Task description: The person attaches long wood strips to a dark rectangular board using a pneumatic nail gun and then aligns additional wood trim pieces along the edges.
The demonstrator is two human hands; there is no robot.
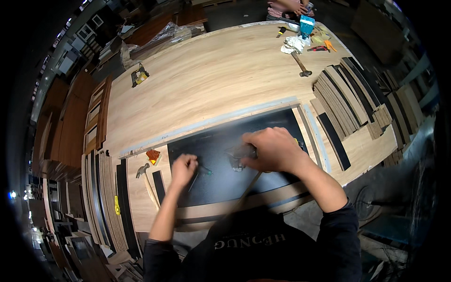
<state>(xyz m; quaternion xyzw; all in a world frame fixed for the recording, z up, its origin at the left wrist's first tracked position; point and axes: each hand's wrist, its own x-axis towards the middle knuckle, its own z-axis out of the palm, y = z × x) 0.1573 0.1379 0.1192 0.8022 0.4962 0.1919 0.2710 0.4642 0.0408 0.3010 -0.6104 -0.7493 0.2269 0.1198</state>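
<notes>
Clearly, the right hand (278,149) has its fingers closed around a dark hand tool (243,151), whose metal nose hangs blurred over the black panel (218,136); its exact kind cannot be told. Left of those fingers, the left hand (184,170) hovers near the panel's left edge, fingers curled narrow; whether they grip the thin rod (192,182) just beside them cannot be told. A small green piece (209,173) shows just right of the left fingertips.

As for writing, pale lettering runs across the dark shirt (249,242) nearest the body from both sets of fingers, and a small dark mark sits on the pale strip (206,123) ahead of the left fingers.

Wooden edging frames the panel, its right side near the right wrist. Forward of both hands, wood-grain board (206,80) spreads widely between a nail gun (139,76), far ahead and left, and a hammer (300,66), ahead and right. Left of the left fingers, a claw hammer (149,188) and a red-orange packet (153,156) narrow the room; right of the right fingers, stacked strips (339,101) do.
</notes>
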